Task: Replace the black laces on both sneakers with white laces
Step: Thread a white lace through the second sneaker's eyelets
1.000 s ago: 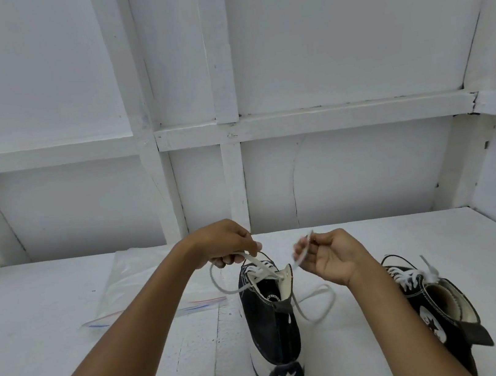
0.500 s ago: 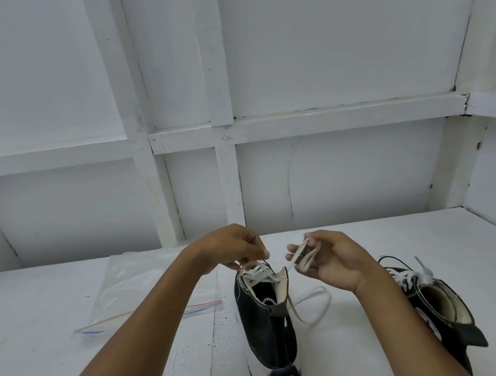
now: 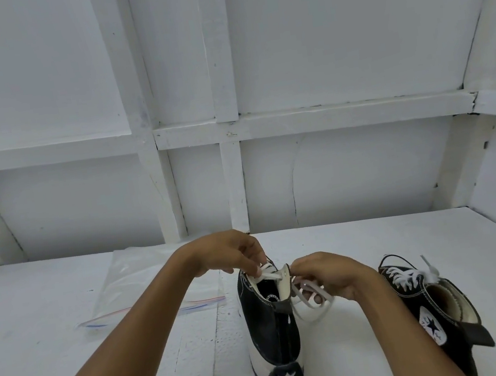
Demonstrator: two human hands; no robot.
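Note:
A black high-top sneaker stands upright in the middle of the white table, heel towards me, with a white lace threaded at its top. My left hand pinches the lace at the left top eyelet. My right hand holds the other lace end against the right top eyelet; a loop hangs below the fingers. A second black sneaker lies at the right, tilted, laced in white.
A clear zip bag lies flat on the table left of the shoe. A white framed wall closes the back, and a side wall closes the right.
My right hand has dropped and moved in to the shoe's right top eyelet, carrying the lace end. My left hand has come down onto the collar, and the slack loop on the left has been drawn in.

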